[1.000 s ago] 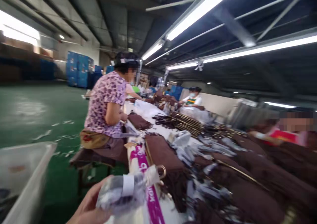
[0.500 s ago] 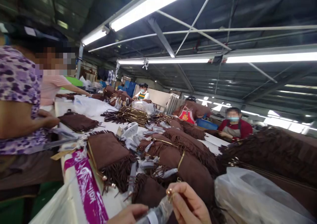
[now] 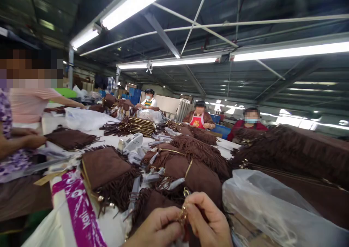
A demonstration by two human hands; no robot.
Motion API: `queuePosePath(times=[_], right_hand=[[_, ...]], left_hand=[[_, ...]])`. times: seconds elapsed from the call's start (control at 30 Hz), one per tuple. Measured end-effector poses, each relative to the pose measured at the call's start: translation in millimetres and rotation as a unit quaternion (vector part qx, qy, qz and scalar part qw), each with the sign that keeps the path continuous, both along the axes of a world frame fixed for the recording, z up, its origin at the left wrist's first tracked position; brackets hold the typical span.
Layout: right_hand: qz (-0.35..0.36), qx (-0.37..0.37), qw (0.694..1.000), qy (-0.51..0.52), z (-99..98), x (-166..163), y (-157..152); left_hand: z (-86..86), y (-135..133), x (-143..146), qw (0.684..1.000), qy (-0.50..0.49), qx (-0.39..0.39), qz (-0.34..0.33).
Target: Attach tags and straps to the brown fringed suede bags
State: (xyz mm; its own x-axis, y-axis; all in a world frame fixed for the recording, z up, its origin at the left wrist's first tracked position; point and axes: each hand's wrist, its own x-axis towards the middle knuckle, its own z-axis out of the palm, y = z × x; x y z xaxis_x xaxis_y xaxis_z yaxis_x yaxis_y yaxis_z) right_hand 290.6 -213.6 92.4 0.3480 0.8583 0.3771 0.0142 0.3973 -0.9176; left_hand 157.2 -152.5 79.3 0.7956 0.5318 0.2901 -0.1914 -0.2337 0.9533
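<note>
My left hand [image 3: 155, 228] and my right hand [image 3: 209, 221] meet at the bottom middle, fingers pinched together on a small gold metal clasp [image 3: 183, 214]. Under them lies a brown fringed bag [image 3: 152, 207]. More brown fringed bags [image 3: 191, 167] cover the long white table [image 3: 114, 225] ahead. Another flat brown bag [image 3: 105, 168] rests to the left of my hands.
A clear plastic bag [image 3: 272, 210] bulges at the right. A stack of brown bags [image 3: 297, 152] rises behind it. A co-worker's arm [image 3: 21, 141] reaches in at the left; three other people sit across the table. A white and magenta sack [image 3: 73, 210] hangs at the table's near edge.
The view swung right from the seated neighbour to the table. My left hand let a plastic-wrapped piece drop from sight and both hands closed together on the gold clasp.
</note>
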Motion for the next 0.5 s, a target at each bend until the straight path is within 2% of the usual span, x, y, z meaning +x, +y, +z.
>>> queuePosePath(times=[0.07,0.13,0.2,0.27,0.33,0.4,0.5], right_hand=[[-0.016,0.007,1.0,0.016,-3.4,6.9,2.2],[0.002,0.017,1.0,0.027,-6.7,11.2,4.9],[0.034,0.019,0.999,0.026,-7.3,12.5,6.1],[0.045,0.015,0.999,0.018,-4.3,11.1,5.1],[0.035,0.01,0.999,0.01,0.5,8.4,2.6],[0.025,0.01,1.0,0.005,3.7,6.7,0.2],[0.008,0.024,1.0,-0.003,0.9,8.8,-0.5]], left_hand=[[-11.6,3.9,-3.0,1.0,0.015,-0.01,-0.015],[-16.6,6.4,-8.9,0.996,0.047,-0.055,-0.046],[-12.7,5.7,-13.6,0.988,0.057,-0.124,-0.066],[-1.9,2.4,-14.3,0.986,0.006,-0.154,-0.06],[10.4,-1.2,-10.4,0.989,-0.066,-0.127,-0.038],[17.8,-2.9,-4.1,0.995,-0.085,-0.059,-0.007],[10.3,-0.2,3.1,0.998,-0.045,0.026,0.029]])
